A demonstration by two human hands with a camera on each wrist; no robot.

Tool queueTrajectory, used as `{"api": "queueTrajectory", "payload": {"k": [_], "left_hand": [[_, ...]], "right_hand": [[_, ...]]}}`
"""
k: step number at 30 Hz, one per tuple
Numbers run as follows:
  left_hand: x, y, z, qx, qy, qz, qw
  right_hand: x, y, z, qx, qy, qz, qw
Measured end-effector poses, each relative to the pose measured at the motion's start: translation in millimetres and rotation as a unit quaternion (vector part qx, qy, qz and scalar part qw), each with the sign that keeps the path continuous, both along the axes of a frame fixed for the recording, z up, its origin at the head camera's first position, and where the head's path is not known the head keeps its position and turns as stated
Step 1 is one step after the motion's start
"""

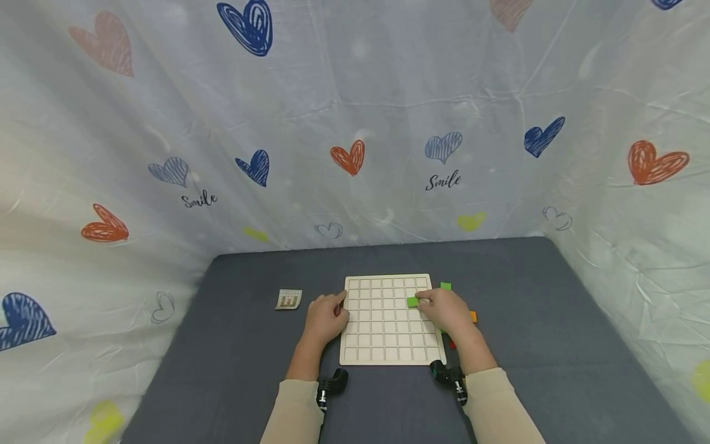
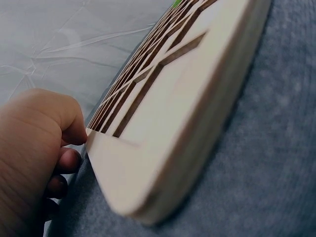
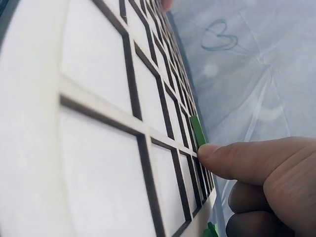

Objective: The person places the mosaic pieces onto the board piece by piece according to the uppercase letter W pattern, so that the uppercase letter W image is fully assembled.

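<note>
A pale wooden grid board (image 1: pixel 385 365) with square recesses lies flat on the dark cloth, between both hands. My left hand (image 1: pixel 323 319) holds it by the left edge; the index finger reaches forward along that edge and the other fingers are curled. In the left wrist view, a fingertip of the left hand (image 2: pixel 34 148) touches the rim of the board (image 2: pixel 168 148). Over the board's right part, my right hand (image 1: pixel 446 311) pinches a small green tile (image 1: pixel 413 302). The right wrist view has the thumb of the right hand (image 3: pixel 266 173) against the green tile (image 3: pixel 197 131).
A small printed card (image 1: pixel 289 299) lies left of the board. Beside its right edge are another green piece (image 1: pixel 446 285), an orange piece (image 1: pixel 473 316) and a red piece (image 1: pixel 453 345), partly behind the right arm. A heart-patterned curtain (image 1: pixel 388 123) hangs around the table.
</note>
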State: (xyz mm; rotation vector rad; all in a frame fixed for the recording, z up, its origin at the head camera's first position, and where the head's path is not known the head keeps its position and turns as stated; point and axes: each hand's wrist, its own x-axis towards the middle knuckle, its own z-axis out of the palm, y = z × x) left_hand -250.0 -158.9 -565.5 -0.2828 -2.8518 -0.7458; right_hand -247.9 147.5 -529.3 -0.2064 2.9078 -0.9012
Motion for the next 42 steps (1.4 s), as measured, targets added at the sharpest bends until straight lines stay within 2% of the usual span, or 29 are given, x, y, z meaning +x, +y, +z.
{"api": "queueTrajectory", "payload": {"k": [4, 14, 20, 25, 31, 35, 42], "left_hand": [[-1.0, 0.2, 0.2, -0.001, 0.000, 0.000, 1.0000], [-0.7, 1.3, 0.7, 0.005, 0.009, -0.002, 0.9999], [-0.2, 1.6, 0.8, 0.009, 0.010, -0.005, 0.9999], [0.3, 1.2, 1.9, 0.009, 0.009, -0.007, 0.9999], [0.2, -0.2, 0.8, 0.009, 0.000, -0.007, 0.9999], [1.3, -0.6, 1.1, 0.012, 0.001, -0.007, 0.9999], [0.9, -0.6, 1.5, 0.009, 0.002, -0.002, 1.0000]], "right_hand": [[-1.3, -1.5, -0.4, 0.021, 0.005, -0.014, 0.9997], [-1.2, -2.4, 0.5, 0.030, 0.024, -0.019, 0.9991], [1.3, 5.3, 8.2, -0.017, 0.018, -0.011, 0.9996], [3.3, 16.9, 19.9, -0.054, 0.046, -0.029, 0.9971], [4.7, 32.5, 29.5, -0.089, 0.031, -0.054, 0.9940], [5.2, 43.0, 31.0, -0.113, 0.024, -0.070, 0.9909], [2.7, 63.1, 25.4, -0.105, 0.009, -0.086, 0.9906]]}}
